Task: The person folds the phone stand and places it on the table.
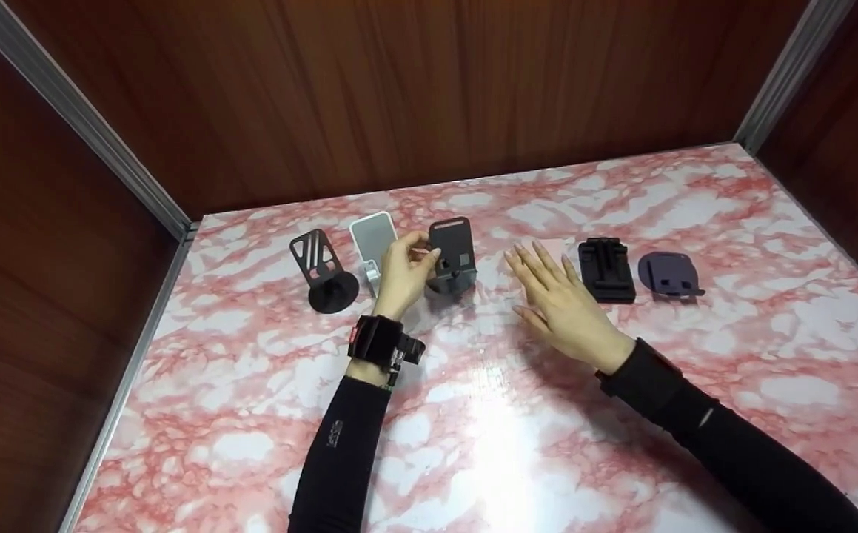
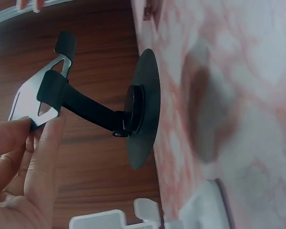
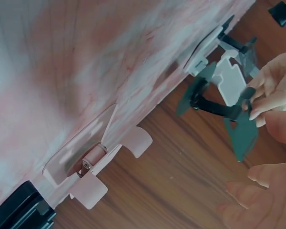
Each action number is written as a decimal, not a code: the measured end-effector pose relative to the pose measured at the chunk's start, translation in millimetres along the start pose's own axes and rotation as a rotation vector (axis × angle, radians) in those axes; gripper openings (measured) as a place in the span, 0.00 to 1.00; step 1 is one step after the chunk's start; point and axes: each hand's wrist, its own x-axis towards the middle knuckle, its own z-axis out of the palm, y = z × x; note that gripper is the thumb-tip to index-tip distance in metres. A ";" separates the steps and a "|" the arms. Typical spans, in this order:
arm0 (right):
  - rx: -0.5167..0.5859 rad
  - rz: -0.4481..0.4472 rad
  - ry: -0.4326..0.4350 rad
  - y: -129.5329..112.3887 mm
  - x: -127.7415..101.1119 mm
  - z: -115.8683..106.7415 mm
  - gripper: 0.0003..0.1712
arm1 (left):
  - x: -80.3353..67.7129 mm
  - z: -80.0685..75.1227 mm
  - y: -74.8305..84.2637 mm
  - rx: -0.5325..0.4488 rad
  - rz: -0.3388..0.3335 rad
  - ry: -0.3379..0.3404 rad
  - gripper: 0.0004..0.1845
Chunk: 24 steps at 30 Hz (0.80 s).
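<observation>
The left hand (image 1: pixel 404 274) pinches the side of a black phone stand with a slotted plate and round base (image 1: pixel 452 240), which is raised just above the red-and-white marbled surface (image 1: pixel 251 444), nearer its far edge. The right hand (image 1: pixel 565 311), fingers extended, is beside a pale pink folding stand (image 3: pixel 89 191); a white-framed grey stand (image 1: pixel 374 233) stands beyond the left hand.

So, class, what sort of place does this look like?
Possibly an indoor booth or workstation: dark-brown wood-grain panels on three sides, a red-and-white marble-patterned tabletop, and black, white and purple phone stands.
</observation>
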 end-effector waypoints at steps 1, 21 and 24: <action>0.011 0.006 -0.002 0.7 0.3 -0.2 0.40 | -1.8 -0.4 1.8 -0.004 0.010 -0.004 0.07; 1.041 0.259 -0.224 14.5 5.8 0.0 0.37 | -52.3 4.7 43.5 -0.088 0.222 -0.191 0.08; 1.246 0.321 -0.278 16.3 6.7 2.3 0.35 | -58.1 7.5 46.1 -0.087 0.241 -0.197 0.08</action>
